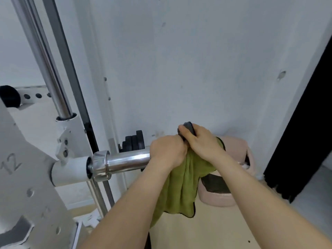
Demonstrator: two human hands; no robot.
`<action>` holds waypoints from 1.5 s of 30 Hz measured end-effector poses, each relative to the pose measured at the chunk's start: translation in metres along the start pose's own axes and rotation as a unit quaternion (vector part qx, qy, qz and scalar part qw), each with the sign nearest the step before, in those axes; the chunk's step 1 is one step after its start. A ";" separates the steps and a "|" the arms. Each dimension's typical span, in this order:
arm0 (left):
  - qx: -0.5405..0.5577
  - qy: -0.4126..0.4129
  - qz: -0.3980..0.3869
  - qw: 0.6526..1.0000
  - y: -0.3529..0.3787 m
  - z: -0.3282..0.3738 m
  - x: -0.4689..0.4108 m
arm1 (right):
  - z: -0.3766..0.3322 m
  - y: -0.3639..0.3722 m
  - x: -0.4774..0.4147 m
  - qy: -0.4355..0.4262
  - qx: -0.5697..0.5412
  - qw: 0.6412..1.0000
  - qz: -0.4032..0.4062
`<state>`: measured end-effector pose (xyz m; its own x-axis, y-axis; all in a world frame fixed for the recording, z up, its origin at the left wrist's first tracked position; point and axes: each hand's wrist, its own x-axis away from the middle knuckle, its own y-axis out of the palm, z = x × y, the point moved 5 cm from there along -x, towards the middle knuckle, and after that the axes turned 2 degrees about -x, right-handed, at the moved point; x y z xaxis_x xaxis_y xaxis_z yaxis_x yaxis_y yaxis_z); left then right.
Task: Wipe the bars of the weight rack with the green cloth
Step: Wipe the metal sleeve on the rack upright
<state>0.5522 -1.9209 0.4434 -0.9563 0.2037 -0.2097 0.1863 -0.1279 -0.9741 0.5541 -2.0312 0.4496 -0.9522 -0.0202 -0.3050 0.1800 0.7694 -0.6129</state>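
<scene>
1. Holding on with both hands, the person works at the free end of the shiny bar (125, 160). The left hand (167, 151) is curled tight over the green cloth (181, 182), which is wrapped round the bar there.
2. The right hand (199, 141) has its fingers curled round the dark end cap (188, 127) at the tip of the bar. Some cloth looks bunched under its palm.
3. The rest of the cloth hangs down loose below both hands in soft folds.
4. The cloth looks soft, light and floppy, so it should bend round the bar with no trouble. The best place to hold it is right where it wraps the bar, squeezed snug so it cannot slide off.
5. The bar looks hard, smooth and slippery. It sticks out from the white rack (27, 177), so it should stay put while it is rubbed, though the shiny part might spin.
6. A tall shiny pole (52, 78) stands on the rack too and may need a wipe later.
7. Black weight plates (133, 141) sit behind the bar, close to the pale wall (197, 60).
8. A pink bin (233, 198) stands on the light floor (224, 230) under the right arm, and something tall and black (305, 123) fills the right side
</scene>
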 end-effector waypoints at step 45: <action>0.295 -0.255 0.203 0.898 -0.068 -0.112 0.074 | -0.034 0.054 0.005 -0.020 0.195 0.980 -0.025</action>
<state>0.4943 -1.7887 0.4847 -0.8436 -0.4271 -0.3255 0.5349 -0.6142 -0.5802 0.5512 -1.9682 0.4394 -0.9533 -0.0818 -0.2907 0.2216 0.4646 -0.8574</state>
